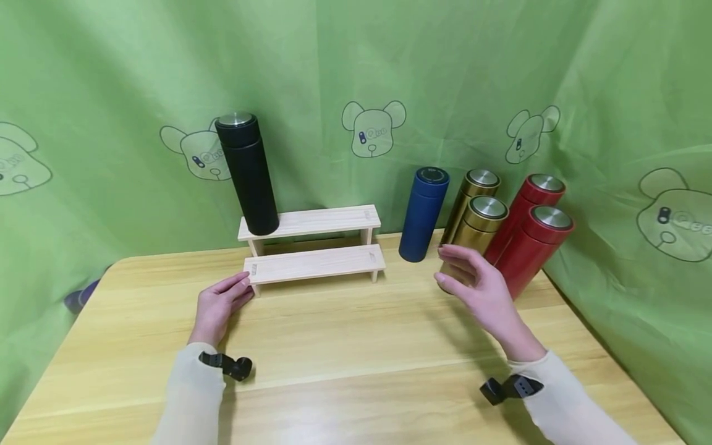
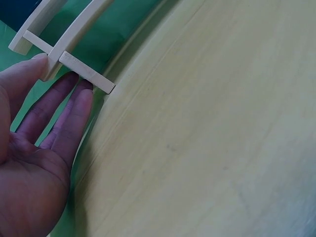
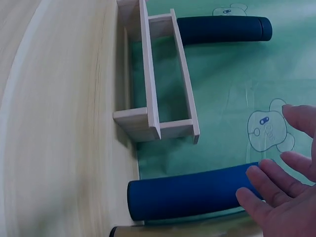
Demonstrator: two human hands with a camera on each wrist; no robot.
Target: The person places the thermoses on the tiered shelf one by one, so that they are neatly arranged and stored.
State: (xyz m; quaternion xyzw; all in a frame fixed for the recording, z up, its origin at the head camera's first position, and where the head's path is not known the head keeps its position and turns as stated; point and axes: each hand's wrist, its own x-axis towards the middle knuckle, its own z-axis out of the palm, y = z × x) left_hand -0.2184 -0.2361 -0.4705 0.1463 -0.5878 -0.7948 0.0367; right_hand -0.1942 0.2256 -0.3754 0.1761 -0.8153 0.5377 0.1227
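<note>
My left hand [image 1: 217, 306] rests at the left end of a two-step wooden rack [image 1: 314, 264]. In the left wrist view its thumb [image 2: 30, 74] touches the end of the lower board, and the fairly straight fingers lie against the leg. A tall black thermos [image 1: 248, 176] stands upright on the upper step's left end. Over the table at the right, my right hand [image 1: 484, 293] is raised with fingers spread and holds nothing. It partly hides the front gold thermos [image 1: 479, 225]. A blue thermos [image 1: 424, 213] stands upright to its left; in the right wrist view the fingers overlap its lid end.
Behind the front gold thermos stands another gold thermos [image 1: 464, 191]. Two red thermoses, one in front [image 1: 536, 247] and one behind [image 1: 534, 201], stand at the right table edge. A green curtain [image 1: 311, 74] backs the table [image 1: 334, 371]. Something purple [image 1: 82, 296] shows past the left edge.
</note>
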